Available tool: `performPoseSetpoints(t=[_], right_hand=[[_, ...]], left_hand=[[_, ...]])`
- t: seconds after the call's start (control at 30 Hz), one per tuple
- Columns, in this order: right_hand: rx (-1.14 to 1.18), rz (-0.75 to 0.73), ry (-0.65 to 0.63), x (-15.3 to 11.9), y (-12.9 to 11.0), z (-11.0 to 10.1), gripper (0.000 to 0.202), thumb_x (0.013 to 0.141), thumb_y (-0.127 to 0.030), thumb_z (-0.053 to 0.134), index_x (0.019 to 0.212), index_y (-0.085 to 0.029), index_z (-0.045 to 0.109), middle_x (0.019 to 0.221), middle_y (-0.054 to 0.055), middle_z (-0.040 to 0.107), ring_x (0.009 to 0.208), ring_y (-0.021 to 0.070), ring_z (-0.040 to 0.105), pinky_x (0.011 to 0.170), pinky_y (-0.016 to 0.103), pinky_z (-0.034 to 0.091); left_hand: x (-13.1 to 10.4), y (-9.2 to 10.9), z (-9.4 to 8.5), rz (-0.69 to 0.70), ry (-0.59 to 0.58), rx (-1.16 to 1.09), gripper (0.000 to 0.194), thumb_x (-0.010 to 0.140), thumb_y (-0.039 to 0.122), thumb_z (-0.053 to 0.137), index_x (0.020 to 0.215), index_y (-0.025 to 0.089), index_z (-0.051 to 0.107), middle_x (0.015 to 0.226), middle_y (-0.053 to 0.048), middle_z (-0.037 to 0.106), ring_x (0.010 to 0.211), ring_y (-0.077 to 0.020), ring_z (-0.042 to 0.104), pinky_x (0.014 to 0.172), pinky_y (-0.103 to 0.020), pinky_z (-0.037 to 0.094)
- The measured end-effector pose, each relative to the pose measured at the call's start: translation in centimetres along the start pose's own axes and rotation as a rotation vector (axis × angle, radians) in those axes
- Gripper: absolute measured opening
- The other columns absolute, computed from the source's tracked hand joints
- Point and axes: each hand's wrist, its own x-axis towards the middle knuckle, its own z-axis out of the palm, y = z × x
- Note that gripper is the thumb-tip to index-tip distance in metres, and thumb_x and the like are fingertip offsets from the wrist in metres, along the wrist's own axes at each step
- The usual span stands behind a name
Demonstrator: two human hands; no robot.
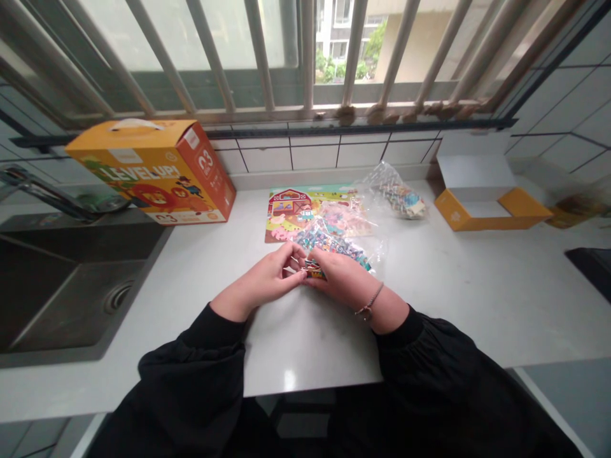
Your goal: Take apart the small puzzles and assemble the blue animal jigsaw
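Note:
My right hand (337, 273) curls around a small stack of colourful puzzle pieces (316, 270) just above the white counter. At the stack's left side, the thumb and bent fingers of my left hand (274, 273) close on its edge; part of their grip is hidden. Right behind the hands lies a clear plastic bag (334, 245) with many puzzle pieces in it. The bag overlaps a farm picture board (289, 216) showing a red barn and pink animals.
A second clear bag of pieces (403, 200) lies at the back. An orange carton with a handle (157, 181) stands left, beside the dark sink (86, 305). An open orange box (491, 213) is at back right. Window bars (308, 57) rise behind the white counter (310, 356).

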Motion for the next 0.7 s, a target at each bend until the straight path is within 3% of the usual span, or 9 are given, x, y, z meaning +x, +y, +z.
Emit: performPoseSetpoints(t=[0.07, 0.17, 0.23, 0.33, 0.43, 0.57, 0.63, 0.7], right_hand=[[0.067, 0.014, 0.038, -0.4, 0.4, -1.5, 0.028, 0.095, -0.034, 0.085, 0.109, -0.023, 0.063, 0.098, 0.005, 0.075, 0.087, 0.0234, 0.07, 0.075, 0.032, 0.046], [0.317, 0.102, 0.061, -2.1, 1.7, -5.4, 0.037, 0.093, -0.043, 0.085, 0.119, -0.023, 0.067, 0.094, 0.003, 0.077, 0.082, 0.0213, 0.072, 0.074, 0.032, 0.051], [0.494, 0.192, -0.041, -3.8, 3.2, -8.2, 0.043, 0.093, -0.051, 0.083, 0.125, -0.025, 0.07, 0.097, 0.003, 0.077, 0.075, 0.0185, 0.07, 0.067, 0.03, 0.052], [0.595, 0.361, -0.305, -6.4, 5.5, -11.2, 0.058, 0.087, -0.055, 0.09, 0.133, -0.025, 0.073, 0.107, 0.006, 0.081, 0.08, 0.0186, 0.073, 0.067, 0.028, 0.055], [0.462, 0.48, -0.307, -7.5, 7.4, -12.0, 0.059, 0.084, -0.053, 0.09, 0.133, -0.023, 0.077, 0.108, 0.008, 0.082, 0.084, 0.0211, 0.075, 0.07, 0.029, 0.057], [0.224, 0.485, -0.194, -6.9, 8.7, -11.2, 0.054, 0.086, -0.047, 0.084, 0.134, -0.023, 0.079, 0.112, 0.009, 0.084, 0.097, 0.0266, 0.077, 0.083, 0.033, 0.06], [0.199, 0.477, -0.15, -6.5, 8.9, -10.9, 0.056, 0.086, -0.044, 0.083, 0.138, -0.023, 0.076, 0.112, 0.008, 0.084, 0.1, 0.0269, 0.078, 0.086, 0.033, 0.06], [0.202, 0.496, -0.106, -6.4, 8.7, -10.9, 0.059, 0.086, -0.043, 0.083, 0.14, -0.021, 0.073, 0.108, 0.008, 0.084, 0.095, 0.025, 0.077, 0.082, 0.031, 0.059]], left_hand=[[0.2, 0.0, 0.0, -0.002, 0.049, 0.013, 0.025, 0.103, 0.04, 0.069, 0.118, 0.023, 0.06, 0.105, -0.006, 0.071, 0.092, -0.0211, 0.071, 0.078, -0.034, 0.057], [0.5, -0.1, 0.4, 0.02, 0.136, 0.161, 0.019, 0.106, 0.04, 0.064, 0.108, 0.022, 0.063, 0.096, -0.003, 0.07, 0.083, -0.0194, 0.066, 0.074, -0.033, 0.054], [0.8, -0.1, 1.2, 0.08, 0.181, 0.31, 0.015, 0.107, 0.034, 0.062, 0.099, 0.022, 0.064, 0.092, -0.003, 0.068, 0.081, -0.0193, 0.064, 0.075, -0.034, 0.051], [1.3, 0.2, 3.6, 0.187, 0.24, 0.519, 0.015, 0.107, 0.03, 0.062, 0.094, 0.022, 0.062, 0.092, -0.004, 0.068, 0.085, -0.0218, 0.064, 0.079, -0.036, 0.052], [2.0, 1.2, 7.0, 0.199, 0.255, 0.656, 0.023, 0.109, 0.041, 0.065, 0.097, 0.022, 0.063, 0.096, -0.007, 0.072, 0.09, -0.0251, 0.067, 0.083, -0.039, 0.054], [3.6, 3.4, 11.7, 0.095, 0.197, 0.819, 0.038, 0.109, 0.057, 0.067, 0.108, 0.019, 0.068, 0.105, -0.012, 0.076, 0.099, -0.0307, 0.073, 0.08, -0.04, 0.056], [4.5, 4.5, 13.4, 0.038, 0.179, 0.857, 0.048, 0.106, 0.064, 0.068, 0.115, 0.017, 0.069, 0.108, -0.014, 0.077, 0.102, -0.0333, 0.074, 0.078, -0.041, 0.056], [5.2, 5.1, 14.6, -0.025, 0.169, 0.872, 0.046, 0.107, 0.06, 0.069, 0.118, 0.015, 0.069, 0.11, -0.015, 0.077, 0.103, -0.0346, 0.075, 0.076, -0.041, 0.057]])
